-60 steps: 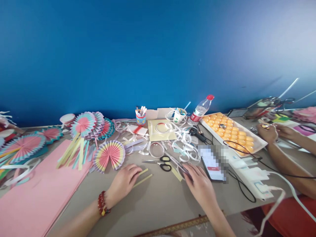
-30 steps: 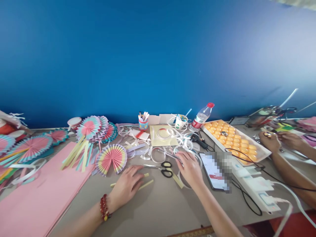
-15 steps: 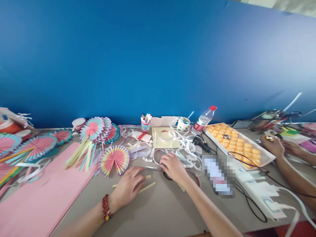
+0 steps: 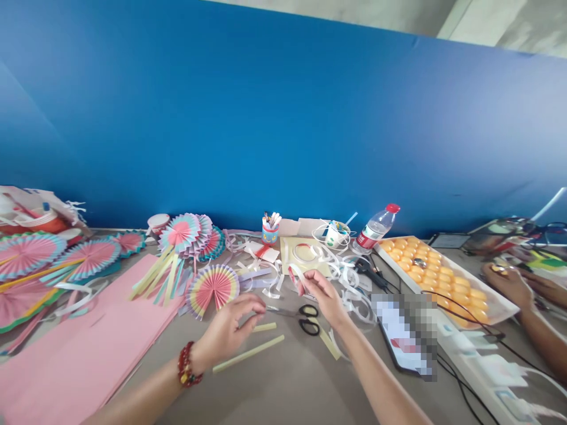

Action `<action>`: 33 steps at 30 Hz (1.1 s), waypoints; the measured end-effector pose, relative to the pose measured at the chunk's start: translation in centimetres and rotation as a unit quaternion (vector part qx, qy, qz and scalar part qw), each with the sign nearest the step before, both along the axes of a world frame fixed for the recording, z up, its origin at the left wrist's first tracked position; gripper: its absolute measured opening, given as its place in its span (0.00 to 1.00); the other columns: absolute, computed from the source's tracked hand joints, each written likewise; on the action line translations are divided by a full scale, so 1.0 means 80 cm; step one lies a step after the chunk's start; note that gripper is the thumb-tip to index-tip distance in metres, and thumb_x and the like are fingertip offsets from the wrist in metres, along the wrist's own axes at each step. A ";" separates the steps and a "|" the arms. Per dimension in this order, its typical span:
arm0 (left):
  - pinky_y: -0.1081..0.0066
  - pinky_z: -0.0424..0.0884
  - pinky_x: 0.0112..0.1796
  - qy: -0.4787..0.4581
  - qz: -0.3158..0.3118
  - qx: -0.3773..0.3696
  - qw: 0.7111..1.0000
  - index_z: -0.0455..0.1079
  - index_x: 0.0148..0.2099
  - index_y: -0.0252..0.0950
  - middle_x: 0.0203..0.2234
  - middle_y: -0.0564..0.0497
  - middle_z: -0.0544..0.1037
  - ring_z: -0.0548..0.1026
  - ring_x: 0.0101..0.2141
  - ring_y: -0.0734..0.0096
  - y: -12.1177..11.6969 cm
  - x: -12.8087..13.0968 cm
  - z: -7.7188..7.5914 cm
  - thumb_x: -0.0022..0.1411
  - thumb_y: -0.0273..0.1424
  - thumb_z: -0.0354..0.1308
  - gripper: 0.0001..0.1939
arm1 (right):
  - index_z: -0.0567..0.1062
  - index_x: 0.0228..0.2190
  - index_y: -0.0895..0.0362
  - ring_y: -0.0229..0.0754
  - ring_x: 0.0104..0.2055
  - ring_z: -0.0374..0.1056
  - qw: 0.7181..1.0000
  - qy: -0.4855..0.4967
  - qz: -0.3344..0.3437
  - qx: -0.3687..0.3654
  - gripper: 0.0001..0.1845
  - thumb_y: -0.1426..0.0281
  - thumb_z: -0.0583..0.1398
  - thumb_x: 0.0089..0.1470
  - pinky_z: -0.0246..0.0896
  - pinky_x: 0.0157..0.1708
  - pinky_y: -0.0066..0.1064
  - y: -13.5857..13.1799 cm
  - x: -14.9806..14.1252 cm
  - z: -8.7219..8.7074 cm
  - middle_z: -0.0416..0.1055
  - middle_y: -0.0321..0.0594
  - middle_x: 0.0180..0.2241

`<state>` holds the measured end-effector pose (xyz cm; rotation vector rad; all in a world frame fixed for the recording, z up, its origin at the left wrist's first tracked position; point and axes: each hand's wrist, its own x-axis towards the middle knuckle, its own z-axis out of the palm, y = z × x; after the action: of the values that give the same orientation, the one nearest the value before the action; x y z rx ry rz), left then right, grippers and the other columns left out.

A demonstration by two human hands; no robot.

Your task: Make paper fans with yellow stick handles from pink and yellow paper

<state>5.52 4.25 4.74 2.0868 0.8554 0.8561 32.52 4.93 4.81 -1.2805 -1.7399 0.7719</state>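
My right hand (image 4: 322, 297) is raised just above the table, closed in a pinch on a thin white tape ring (image 4: 296, 275) with a red mark. My left hand (image 4: 230, 329), with a red bead bracelet on the wrist, hovers over the table with its fingers loosely bent and apart; nothing shows in them. Two yellow paper strips (image 4: 248, 353) lie under and beside it. Black-handled scissors (image 4: 306, 319) lie between my hands. A striped paper fan (image 4: 213, 285) sits just beyond my left hand.
Pink paper sheets (image 4: 84, 354) cover the left. More fans (image 4: 182, 232) and white curls of tape backing (image 4: 341, 268) lie behind. A phone (image 4: 405, 341), a tray of orange balls (image 4: 487, 307), a bottle (image 4: 375, 228), cables and another person's hands (image 4: 509, 284) fill the right.
My right hand moved left from the phone to the tape rings and lifted one. My left hand rose off the yellow strips. The view tilted up.
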 end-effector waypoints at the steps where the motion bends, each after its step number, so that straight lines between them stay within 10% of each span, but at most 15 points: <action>1: 0.66 0.72 0.47 -0.007 0.006 0.011 1.000 0.74 0.44 0.39 0.43 0.46 0.78 0.76 0.45 0.64 0.003 0.002 0.009 0.69 0.31 0.53 0.08 | 0.66 0.33 0.54 0.39 0.32 0.70 1.000 0.004 0.000 0.004 0.14 0.61 0.48 0.68 0.64 0.37 0.31 -0.001 -0.004 0.001 0.72 0.36 0.28; 9: 0.66 0.71 0.47 -0.080 0.079 0.148 0.982 0.72 0.45 0.39 0.41 0.48 0.77 0.75 0.44 0.65 0.020 0.027 0.067 0.66 0.26 0.58 0.06 | 0.68 0.36 0.53 0.45 0.39 0.67 0.977 -0.093 0.035 0.189 0.04 0.70 0.53 0.64 0.61 0.41 0.36 -0.031 -0.051 0.034 0.70 0.39 0.32; 33: 0.70 0.69 0.45 -0.089 0.120 0.149 0.978 0.71 0.44 0.39 0.39 0.50 0.76 0.75 0.42 0.68 0.018 0.022 0.072 0.66 0.25 0.59 0.06 | 0.66 0.41 0.54 0.47 0.45 0.66 0.957 -0.103 0.046 0.268 0.09 0.78 0.56 0.61 0.63 0.43 0.37 -0.022 -0.082 0.039 0.70 0.41 0.35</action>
<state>7.27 5.68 10.47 2.1417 0.9397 1.3516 25.94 3.16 7.93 -0.9318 -2.0064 0.1863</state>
